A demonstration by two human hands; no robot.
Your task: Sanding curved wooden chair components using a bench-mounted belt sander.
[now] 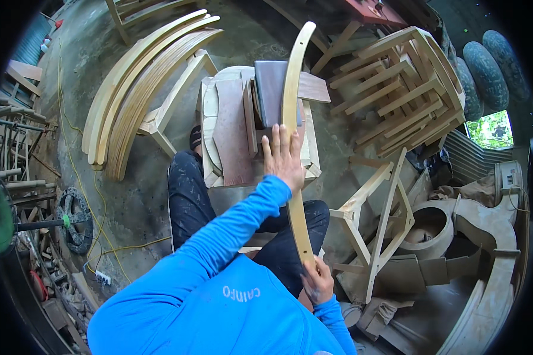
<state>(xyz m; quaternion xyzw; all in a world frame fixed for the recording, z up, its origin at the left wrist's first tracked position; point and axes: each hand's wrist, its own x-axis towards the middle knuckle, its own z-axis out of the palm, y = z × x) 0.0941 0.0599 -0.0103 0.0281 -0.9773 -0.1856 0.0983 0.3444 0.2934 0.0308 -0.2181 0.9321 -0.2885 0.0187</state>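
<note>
A long curved wooden slat with a hole near each end runs from the low wooden stand down across my right thigh. My left hand lies flat on the slat near its middle, fingers stretched out. At the near end, my right hand has its fingers wrapped round the slat's edge. The slat's upper part lies against a dark grey flat-faced block, which stands on the wooden stand. Next to that block, a reddish-brown board lies on the stand.
Several curved slats are stacked at the left on a wooden frame. A pile of wooden frames stands at the far right, with another frame nearer. A yellow cord and power strip lie on the floor at left.
</note>
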